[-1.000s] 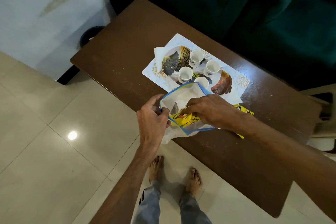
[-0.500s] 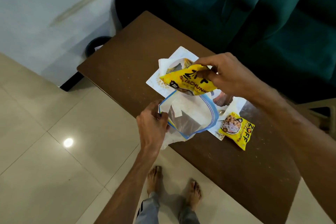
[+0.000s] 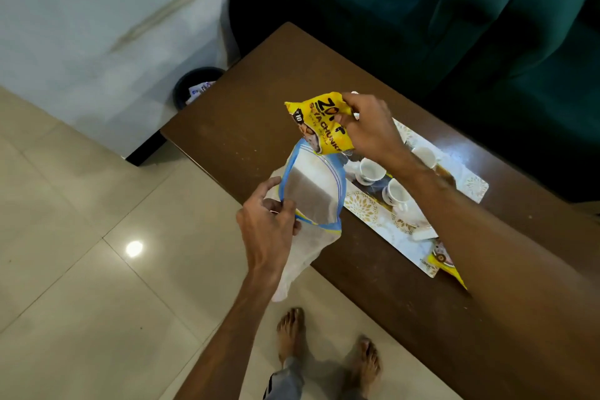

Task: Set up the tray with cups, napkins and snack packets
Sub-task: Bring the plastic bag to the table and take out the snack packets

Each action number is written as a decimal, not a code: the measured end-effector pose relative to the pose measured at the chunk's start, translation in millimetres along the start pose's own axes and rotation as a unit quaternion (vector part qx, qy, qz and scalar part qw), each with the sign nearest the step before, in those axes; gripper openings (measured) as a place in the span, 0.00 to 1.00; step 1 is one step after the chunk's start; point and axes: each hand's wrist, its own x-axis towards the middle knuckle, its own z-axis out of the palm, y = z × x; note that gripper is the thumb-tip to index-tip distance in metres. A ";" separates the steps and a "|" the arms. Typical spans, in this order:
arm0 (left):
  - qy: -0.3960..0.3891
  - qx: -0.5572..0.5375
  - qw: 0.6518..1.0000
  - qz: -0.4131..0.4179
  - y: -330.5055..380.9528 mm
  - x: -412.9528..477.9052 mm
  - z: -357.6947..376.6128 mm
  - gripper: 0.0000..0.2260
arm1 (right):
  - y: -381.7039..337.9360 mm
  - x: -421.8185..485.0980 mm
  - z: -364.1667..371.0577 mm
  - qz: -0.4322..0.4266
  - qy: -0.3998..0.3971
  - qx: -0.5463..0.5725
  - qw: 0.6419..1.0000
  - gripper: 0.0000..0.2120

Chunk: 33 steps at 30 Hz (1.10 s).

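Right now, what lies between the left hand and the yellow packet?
The clear zip bag: the left hand pinches its open mouth, just below the yellow packet. The head view shows this.

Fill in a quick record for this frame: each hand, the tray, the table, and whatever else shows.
left hand: pinches the rim of the zip bag, holding it open at the table's edge
right hand: holds a yellow snack packet above the bag's mouth
tray: lies on the brown table, three white cups visible on it
second packet: yellow, at the tray's near end, mostly hidden by the right forearm
floor: dark bin beside the table
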 end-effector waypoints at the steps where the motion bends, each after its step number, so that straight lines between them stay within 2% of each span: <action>1: 0.000 0.002 1.000 -0.002 -0.6 4.2 -1.1 0.16 | 1.6 6.1 8.1 0.020 0.003 0.010 1.000 0.07; 7: 0.006 0.004 1.000 -0.018 -3.1 26.4 -6.3 0.19 | 15.5 36.2 51.2 0.102 -0.031 0.002 0.994 0.09; 12: 0.011 0.011 0.999 -0.037 -9.2 41.2 -15.1 0.17 | 25.4 59.6 74.5 0.142 -0.068 -0.017 0.987 0.11; 16: 0.010 0.012 0.999 -0.036 -10.4 47.8 -19.5 0.16 | 40.5 74.0 96.4 0.164 -0.113 0.047 0.979 0.11; 19: 0.003 0.016 0.999 -0.028 -9.3 50.3 -20.3 0.17 | 57.0 71.7 107.8 0.226 -0.119 0.096 0.962 0.13; 23: -0.010 0.015 1.000 -0.023 -8.4 50.4 -17.3 0.18 | 74.8 60.6 111.8 0.193 -0.123 0.068 0.971 0.18; 27: -0.022 0.002 0.999 -0.028 -5.3 43.1 -10.0 0.17 | 77.5 45.3 97.2 0.155 -0.068 0.052 0.984 0.18; 30: -0.040 -0.011 0.999 -0.032 -0.2 35.4 -5.2 0.17 | 72.0 27.3 72.3 0.120 -0.048 0.122 0.984 0.17; 33: -0.084 -0.016 0.996 -0.023 7.5 28.6 -1.4 0.14 | 66.6 0.5 41.4 0.100 -0.079 0.214 0.969 0.21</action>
